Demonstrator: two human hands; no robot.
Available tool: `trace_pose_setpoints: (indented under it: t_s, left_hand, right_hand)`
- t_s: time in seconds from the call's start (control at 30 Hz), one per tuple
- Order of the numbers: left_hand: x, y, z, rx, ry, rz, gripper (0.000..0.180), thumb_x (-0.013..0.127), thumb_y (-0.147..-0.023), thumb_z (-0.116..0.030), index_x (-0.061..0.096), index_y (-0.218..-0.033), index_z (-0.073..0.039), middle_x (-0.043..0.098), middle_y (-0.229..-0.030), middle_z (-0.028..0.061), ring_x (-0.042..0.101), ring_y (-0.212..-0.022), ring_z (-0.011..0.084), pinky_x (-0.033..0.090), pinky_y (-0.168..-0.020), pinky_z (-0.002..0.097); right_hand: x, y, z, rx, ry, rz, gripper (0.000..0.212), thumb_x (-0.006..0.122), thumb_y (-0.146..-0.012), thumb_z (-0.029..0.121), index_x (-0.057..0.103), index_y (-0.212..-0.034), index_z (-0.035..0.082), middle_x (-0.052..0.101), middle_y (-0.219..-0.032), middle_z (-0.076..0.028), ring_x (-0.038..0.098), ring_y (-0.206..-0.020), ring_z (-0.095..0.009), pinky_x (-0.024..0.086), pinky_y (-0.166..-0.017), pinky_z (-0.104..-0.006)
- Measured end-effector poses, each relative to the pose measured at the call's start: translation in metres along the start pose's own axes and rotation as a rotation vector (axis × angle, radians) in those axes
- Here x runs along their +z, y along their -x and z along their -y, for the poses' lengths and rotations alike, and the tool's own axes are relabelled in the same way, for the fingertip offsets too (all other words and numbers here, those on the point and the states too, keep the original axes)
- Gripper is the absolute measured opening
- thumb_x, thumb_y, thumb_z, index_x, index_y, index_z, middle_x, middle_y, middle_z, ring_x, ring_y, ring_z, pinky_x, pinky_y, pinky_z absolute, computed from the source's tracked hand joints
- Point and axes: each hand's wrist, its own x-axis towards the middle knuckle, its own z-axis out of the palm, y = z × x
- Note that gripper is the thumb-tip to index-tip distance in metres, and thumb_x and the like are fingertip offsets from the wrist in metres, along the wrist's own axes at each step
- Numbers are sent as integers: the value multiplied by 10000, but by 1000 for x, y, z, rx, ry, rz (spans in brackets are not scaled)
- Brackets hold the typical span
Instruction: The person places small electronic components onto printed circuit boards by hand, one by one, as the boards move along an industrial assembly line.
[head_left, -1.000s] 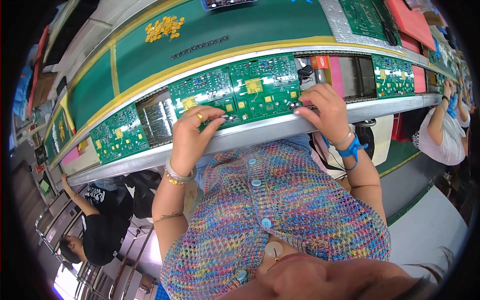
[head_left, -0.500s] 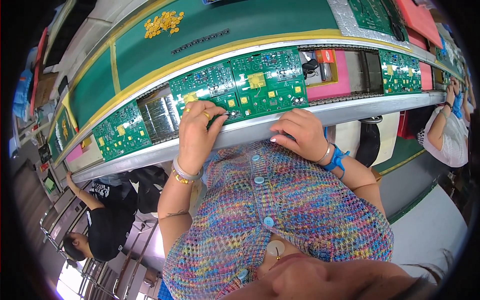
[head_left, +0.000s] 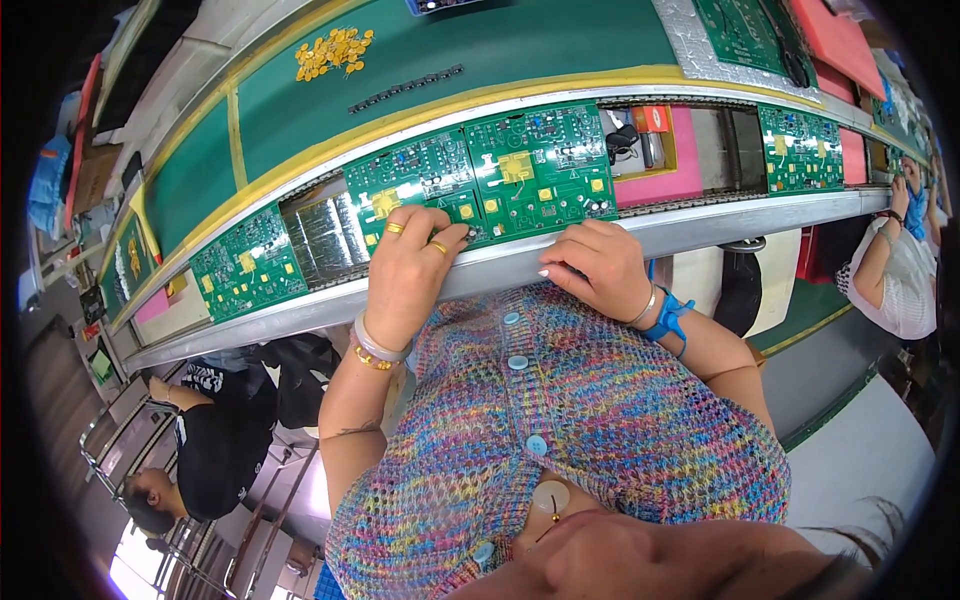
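A co-worker (head_left: 205, 450) in black sits at the lower left of the frame, below a green board (head_left: 228, 285) carried at the left of the line. At upper left, a pile of yellow discs (head_left: 332, 53) lies on the green bench, with a row of black parts (head_left: 405, 90) to its right.

Near the centre, the person's left hand (head_left: 412, 255) bends over the lower edge of the left middle board (head_left: 420, 178), thumb and forefinger drawn together at its lower right corner; whether they grip a part cannot be told. Work this close to mounted parts favours a light fingertip touch, straight down, with the palm kept clear of the components.

Just beside it, at upper centre, lies the right middle board (head_left: 545, 215). Below its lower edge, the right hand (head_left: 598, 268) rests at the metal rail (head_left: 700, 225), fingers curled and thumb near the forefinger; what, if anything, they hold is unclear. Steadied there, the hand stays off the board and leaves the corner in sight.

Farther right, another board (head_left: 800, 160) sits on the line, and a second co-worker (head_left: 890, 270) in white stands at the frame's right edge.
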Motion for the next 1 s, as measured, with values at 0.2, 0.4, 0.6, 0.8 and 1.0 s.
trace_pose_setpoints:
  t_s: [0.2,0.4,0.6,0.8,1.0]
  left_hand:
    - [-30,17,30,-336,-278,-200,155,696,-758,-150,683,-872,-45,626,-862,101,566,-836,285,469,-732,377]
    - [-23,20,40,-439,-223,-84,236,638,-825,-262,689,-753,-43,633,-764,116,575,-789,311,461,-693,401]
    - [-3,-7,24,-169,-55,87,297,580,-842,-316,685,-725,-63,618,-756,107,578,-755,290,474,-684,385]
    - [24,-34,1,-48,-42,-40,279,601,-812,-350,649,-743,-84,606,-747,66,582,-769,248,477,-666,345]
    - [-34,12,76,-395,-217,-585,337,733,-734,-218,623,-987,-26,605,-992,137,550,-946,319,439,-844,410]
  right_hand:
    - [2,-3,2,-26,-4,16,100,678,-756,180,619,-807,118,596,-736,-29,566,-652,-209,451,-575,-325]
    - [42,-50,32,-326,-68,109,209,677,-707,157,598,-892,97,595,-870,-34,581,-865,-203,478,-741,-335]
    - [66,-62,44,-410,157,255,495,721,-645,218,569,-1075,27,572,-1075,-130,493,-1123,-303,297,-1052,-468]
    - [31,-49,14,-137,365,336,445,721,-684,266,603,-1059,59,631,-985,-119,561,-1015,-280,267,-1070,-505]
    - [-16,-34,-1,12,351,286,431,686,-737,254,569,-1095,44,635,-973,-100,549,-1044,-290,264,-1065,-497]
